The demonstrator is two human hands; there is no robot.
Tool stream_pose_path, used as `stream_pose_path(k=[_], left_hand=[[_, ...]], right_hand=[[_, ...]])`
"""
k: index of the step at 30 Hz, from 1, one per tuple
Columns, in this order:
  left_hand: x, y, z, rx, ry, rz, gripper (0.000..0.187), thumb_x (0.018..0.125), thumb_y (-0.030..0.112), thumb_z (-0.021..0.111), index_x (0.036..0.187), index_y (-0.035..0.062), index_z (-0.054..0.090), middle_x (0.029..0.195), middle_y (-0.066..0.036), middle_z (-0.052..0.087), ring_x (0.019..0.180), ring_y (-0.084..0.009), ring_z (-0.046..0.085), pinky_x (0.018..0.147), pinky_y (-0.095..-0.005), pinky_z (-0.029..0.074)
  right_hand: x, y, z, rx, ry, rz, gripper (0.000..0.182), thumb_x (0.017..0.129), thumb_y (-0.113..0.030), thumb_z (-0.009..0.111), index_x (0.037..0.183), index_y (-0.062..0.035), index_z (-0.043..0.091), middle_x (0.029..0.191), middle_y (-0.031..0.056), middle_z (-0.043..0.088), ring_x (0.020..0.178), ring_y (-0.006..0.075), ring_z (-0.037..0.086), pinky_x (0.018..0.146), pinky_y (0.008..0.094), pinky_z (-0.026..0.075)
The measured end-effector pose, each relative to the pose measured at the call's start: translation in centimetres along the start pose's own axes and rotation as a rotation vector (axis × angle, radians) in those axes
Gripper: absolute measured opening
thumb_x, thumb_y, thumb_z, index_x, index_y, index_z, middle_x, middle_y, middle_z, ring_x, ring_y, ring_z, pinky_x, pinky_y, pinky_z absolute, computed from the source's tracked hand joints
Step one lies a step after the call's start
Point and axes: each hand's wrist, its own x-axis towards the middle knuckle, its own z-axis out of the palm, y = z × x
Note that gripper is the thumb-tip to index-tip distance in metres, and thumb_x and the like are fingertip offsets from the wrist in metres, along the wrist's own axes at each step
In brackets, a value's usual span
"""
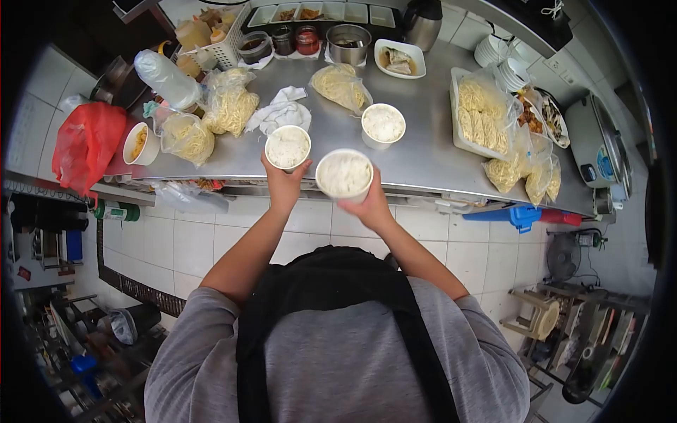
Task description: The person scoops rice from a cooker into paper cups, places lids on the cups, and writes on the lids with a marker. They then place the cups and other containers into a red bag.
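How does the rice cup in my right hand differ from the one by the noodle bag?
The held cup is in your right hand; the standing cup rests on the counter. The held cup looks larger and blurrier; the standing cup looks smaller and sharper. Both are white, round and hold rice.

Heathered grey short-sleeved shirt (331,366); black apron (331,278), broad straps.
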Motion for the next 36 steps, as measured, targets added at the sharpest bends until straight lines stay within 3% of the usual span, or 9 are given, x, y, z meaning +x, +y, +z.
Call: stream_pose_path(k=[2,9,12,15,19,22,27,31,36], left_hand=[[0.6,-1.5,-1.0,0.115,-0.067,0.054,0.1,0.074,0.018,0.085,0.144,-0.005,0.017,0.138,-0.025,0.042,0.125,-0.0319,0.049,0.104,-0.0388,0.04],[-1.3,-2.3,-5.5,0.486,-0.13,0.26,0.101,0.078,0.02,0.081,0.149,-0.0069,0.014,0.147,-0.031,0.027,0.136,-0.0421,0.031,0.112,-0.0443,0.029],[-7.0,-3.6,-10.1,0.462,-0.028,0.13,0.079,0.08,0.012,0.077,0.145,0.0015,0.032,0.137,-0.022,0.042,0.126,-0.036,0.044,0.103,-0.0402,0.04],[-15.3,-10.6,-16.5,0.532,0.039,-0.071,0.018,0.084,0.012,0.074,0.087,-0.0008,0.061,0.08,-0.008,0.06,0.073,-0.0184,0.056,0.066,-0.0318,0.047],[-28.8,-11.9,-21.3,0.691,0.0,-0.57,0.043,0.093,0.025,0.065,0.064,0.0011,0.045,0.05,-0.008,0.041,0.049,-0.0142,0.031,0.046,-0.0347,0.03],[-38.9,-13.5,-22.0,0.754,0.007,-0.716,0.03,0.097,0.021,0.057,0.074,0.0018,0.054,0.05,-0.011,0.046,0.044,-0.0231,0.043,0.047,-0.0418,0.036],[-52.3,-16.5,-19.1,0.775,-0.19,-0.789,0.047,0.098,0.016,0.049,0.143,0.0103,0.04,0.097,-0.026,0.061,0.101,-0.0389,0.061,0.089,-0.0461,0.048],[-57.1,-19.6,-17.0,0.404,-0.323,-1.291,0.065,0.1,0.041,0.041,0.149,0.0003,0.025,0.137,-0.033,0.045,0.13,-0.0428,0.043,0.108,-0.0428,0.037],[-53.8,-20.2,-15.8,0.54,-0.387,-1.318,0.07,0.096,0.042,0.052,0.145,-0.0025,0.032,0.135,-0.033,0.048,0.129,-0.0422,0.045,0.109,-0.0421,0.037]], right_hand=[[2.3,0.5,0.7,-0.608,0.181,-0.109,0.105,0.064,-0.026,0.089,0.144,0.0001,0.026,0.142,0.0206,0.042,0.132,0.035,0.043,0.113,0.0507,0.027],[-4.0,5.7,4.4,-0.809,0.233,-0.352,0.081,0.078,-0.019,0.078,0.144,-0.0007,0.034,0.143,0.0209,0.043,0.133,0.0367,0.041,0.111,0.0516,0.029],[-9.5,11.4,4.1,-0.646,-0.191,-0.013,0.054,0.083,-0.017,0.072,0.133,-0.0084,0.051,0.131,0.015,0.053,0.115,0.0305,0.055,0.097,0.0415,0.045],[-10.4,24.3,0.3,-0.294,-0.144,0.571,0.035,0.09,-0.024,0.065,0.122,-0.0086,0.059,0.115,0.0103,0.062,0.089,0.0233,0.064,0.076,0.0359,0.053],[-0.2,29.2,-4.4,0.289,0.268,1.064,0.05,0.1,-0.046,0.045,0.137,-0.0126,0.04,0.111,0.0144,0.065,0.093,0.0268,0.065,0.08,0.0402,0.054],[6.7,32.3,-6.1,0.766,0.554,0.841,0.041,0.099,-0.041,0.048,0.127,-0.0111,0.052,0.111,0.0195,0.064,0.096,0.031,0.065,0.08,0.0475,0.055],[10.4,29.8,-5.4,1.066,0.618,0.699,0.029,0.093,-0.025,0.053,0.109,-0.0032,0.063,0.102,0.0192,0.067,0.089,0.0334,0.066,0.079,0.0481,0.057],[9.1,31.9,-7.0,0.98,0.54,0.613,0.023,0.089,-0.023,0.059,0.094,-0.0005,0.064,0.085,0.0152,0.067,0.077,0.0282,0.065,0.074,0.0393,0.057],[-0.7,28.3,-4.5,1.006,0.482,0.75,0.031,0.088,-0.025,0.059,0.102,0.0017,0.052,0.09,0.0148,0.062,0.083,0.027,0.063,0.077,0.0362,0.056]])
